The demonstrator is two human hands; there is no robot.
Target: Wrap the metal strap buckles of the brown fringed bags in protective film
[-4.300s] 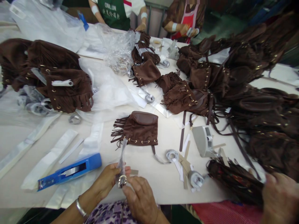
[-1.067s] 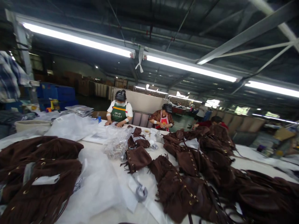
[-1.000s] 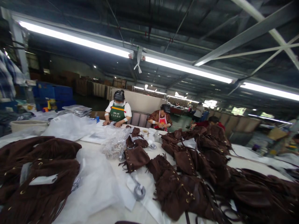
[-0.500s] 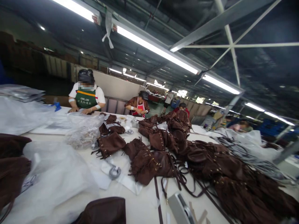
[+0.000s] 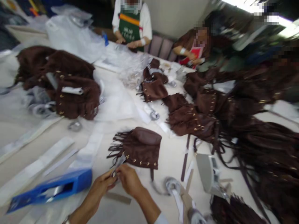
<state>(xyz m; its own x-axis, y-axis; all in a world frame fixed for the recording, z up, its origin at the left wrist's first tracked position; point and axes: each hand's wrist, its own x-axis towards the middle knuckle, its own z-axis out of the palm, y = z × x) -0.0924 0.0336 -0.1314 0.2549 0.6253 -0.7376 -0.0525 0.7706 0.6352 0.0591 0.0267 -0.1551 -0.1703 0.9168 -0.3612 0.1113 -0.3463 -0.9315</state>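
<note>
In the lower middle of the head view, my left hand [image 5: 104, 183] and my right hand [image 5: 129, 180] are close together, fingers pinched. Between them is a thin grey strip [image 5: 121, 161], partly hidden by the fingers and blurred. Its upper end reaches the lower left corner of a small brown fringed bag [image 5: 142, 146]. The bag lies flat on the white table, with gold eyelets along its near edge and its fringe pointing left. A narrow strap end hangs from that edge.
A long blue holder [image 5: 58, 189] lies left of my hands. Grey rolls [image 5: 172, 185] and a grey box-shaped dispenser [image 5: 206, 172] stand to the right. More brown bags [image 5: 193, 119] are heaped right and far left, beside clear plastic [image 5: 114, 102]. Two people work across the table.
The view has swung down and to the left. Both my hands, the blue holder and the whole near bag now show; before, no hand of mine was visible.
</note>
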